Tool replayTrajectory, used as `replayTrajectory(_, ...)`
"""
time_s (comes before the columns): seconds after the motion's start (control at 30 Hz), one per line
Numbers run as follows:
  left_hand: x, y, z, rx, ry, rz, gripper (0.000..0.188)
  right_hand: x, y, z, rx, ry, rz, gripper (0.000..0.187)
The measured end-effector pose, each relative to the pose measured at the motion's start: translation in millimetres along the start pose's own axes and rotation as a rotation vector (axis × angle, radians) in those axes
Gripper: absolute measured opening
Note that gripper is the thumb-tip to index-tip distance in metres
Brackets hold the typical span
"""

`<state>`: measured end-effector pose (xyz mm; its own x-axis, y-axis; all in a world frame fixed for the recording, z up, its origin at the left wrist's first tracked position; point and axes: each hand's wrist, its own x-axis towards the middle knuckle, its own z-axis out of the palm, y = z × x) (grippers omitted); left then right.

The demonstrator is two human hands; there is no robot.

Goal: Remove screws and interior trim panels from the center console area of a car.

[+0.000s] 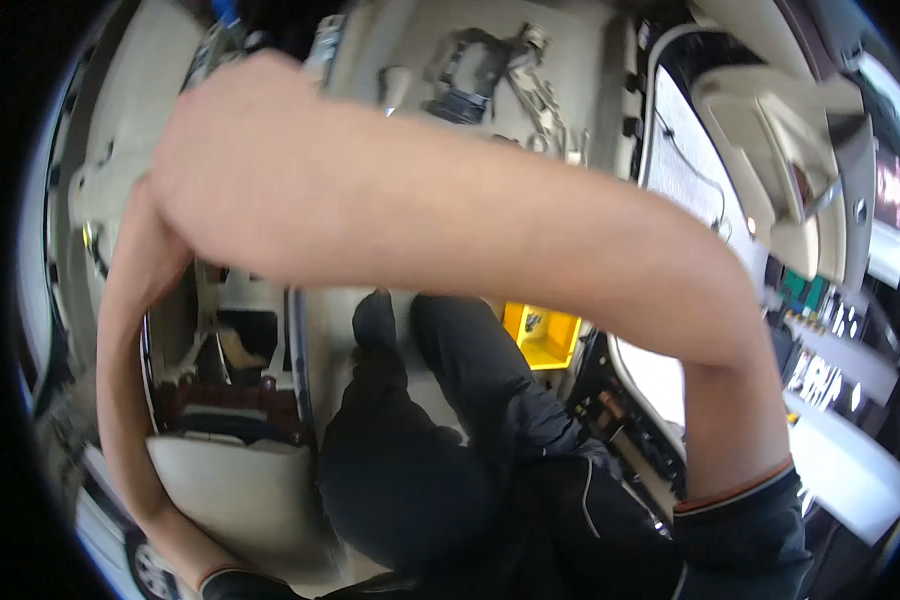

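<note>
My right hand (245, 165) is at the upper left, with its back turned up and its forearm stretched across the whole view. Motion blurs it, and its fingers are out of sight on the far side. From the lower left my left arm rises to meet it. The wrist of my left hand (160, 215) shows just below the right hand, while the rest of that hand is hidden behind it. Both hands are together over the centre console (235, 395) of a car interior. Whether they hold anything does not show.
A yellow bin (552, 354) with small parts in it sits on the sill side, right of my legs. A beige armrest (232, 490) lies at the lower left. Dark and metal brackets (470, 75) are on the bare floor ahead. On the right hangs an open beige door panel (770, 130).
</note>
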<state>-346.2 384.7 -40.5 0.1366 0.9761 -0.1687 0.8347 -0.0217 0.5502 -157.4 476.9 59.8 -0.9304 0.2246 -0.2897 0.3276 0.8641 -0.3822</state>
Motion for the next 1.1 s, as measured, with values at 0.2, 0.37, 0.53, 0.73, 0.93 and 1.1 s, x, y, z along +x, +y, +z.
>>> replayTrajectory(0.2, -27, -38, -15, 0.143, -0.073, -0.010, 0.024, -100, 19, 30, 0.681, 0.595, 0.256, 0.033)
replayTrajectory(0.37, -12, -71, 6, -0.489, -0.044, -0.172, 0.015, -282, 46, 155, 1.292, 0.699, 0.377, 0.017)
replayTrajectory(0.53, -3, -115, 1, -0.613, -0.019, -0.283, 0.022, -367, -2, 309, 1.345, 0.667, 1.387, 0.016)
replayTrajectory(0.73, 6, -85, 6, -0.558, 0.078, -0.182, 0.026, -358, -4, 437, 0.721, 0.383, 1.580, 0.016)
replayTrajectory(0.93, 2, -60, 5, -0.899, 0.154, -0.262, 0.014, -319, -10, 503, 0.633, 0.165, 1.547, 0.019)
replayTrajectory(1.1, -2, -30, 15, -0.732, 0.072, -0.424, 0.019, -335, -29, 489, 0.553, 0.241, 1.590, 0.025)
